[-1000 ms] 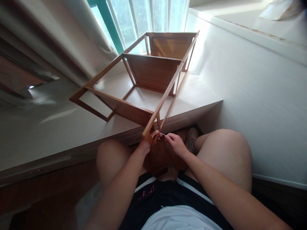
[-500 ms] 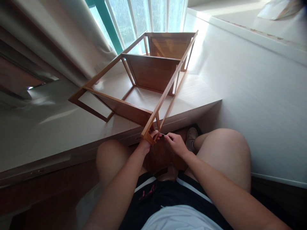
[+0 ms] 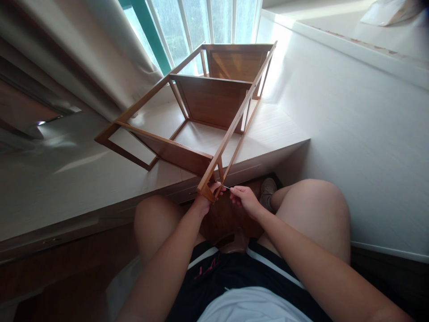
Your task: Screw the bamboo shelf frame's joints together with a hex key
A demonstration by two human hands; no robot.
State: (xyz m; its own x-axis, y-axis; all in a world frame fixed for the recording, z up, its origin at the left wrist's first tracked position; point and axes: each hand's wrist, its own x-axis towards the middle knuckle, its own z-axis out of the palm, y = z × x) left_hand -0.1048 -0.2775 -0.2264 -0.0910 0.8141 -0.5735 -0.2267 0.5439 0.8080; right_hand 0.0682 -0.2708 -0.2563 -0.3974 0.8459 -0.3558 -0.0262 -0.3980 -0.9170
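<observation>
A wooden shelf frame (image 3: 214,100) with brown panels lies on its side on a white window ledge (image 3: 83,174), its near corner jutting over the ledge edge towards me. My left hand (image 3: 206,199) is wrapped round that near corner post from below. My right hand (image 3: 244,199) is closed in a pinch on a thin metal tool (image 3: 226,188), whose tip points at the corner joint beside my left hand. Both my bare knees frame the hands.
A grey curtain (image 3: 100,58) hangs at the left beside a barred window (image 3: 201,22). A white wall (image 3: 351,112) rises at the right. One shoe (image 3: 267,190) rests on the dark wooden floor under the ledge.
Nearly nothing differs; the view has shifted a little and my right hand has edged slightly closer to the corner joint.
</observation>
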